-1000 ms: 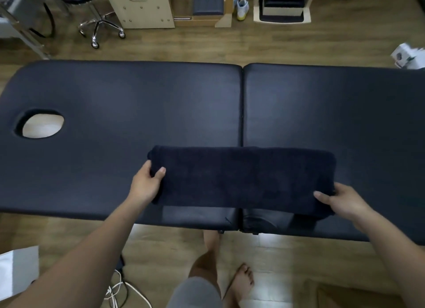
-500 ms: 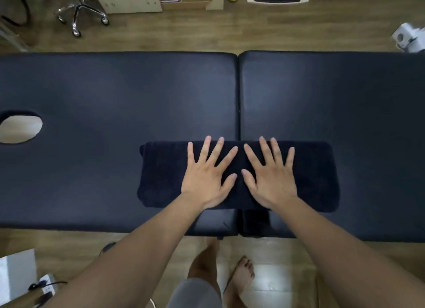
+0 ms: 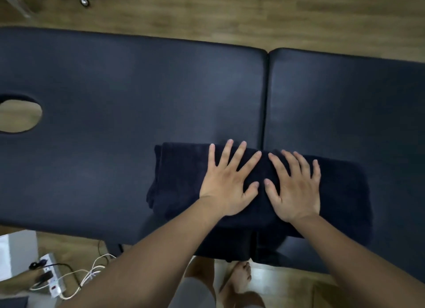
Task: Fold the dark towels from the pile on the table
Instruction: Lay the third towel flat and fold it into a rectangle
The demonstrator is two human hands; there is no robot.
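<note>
A dark towel (image 3: 179, 176), folded into a long band, lies near the front edge of the dark padded table (image 3: 138, 96). Its near edge hangs slightly over the table's front. My left hand (image 3: 226, 183) rests flat on the towel's middle with fingers spread. Just to its right, my right hand (image 3: 294, 188) also lies flat on the towel, fingers apart. Neither hand grips the cloth. No pile of towels is in view.
The table has an oval face hole (image 3: 19, 113) at the far left and a seam (image 3: 265, 96) down its middle. A power strip with white cables (image 3: 53, 277) lies on the wooden floor at lower left. My bare feet (image 3: 239, 277) stand below the table's front edge.
A second ago my hands held the towel's two ends; they came together and now press flat on its middle. The view has shifted, so the towel sits further right.
</note>
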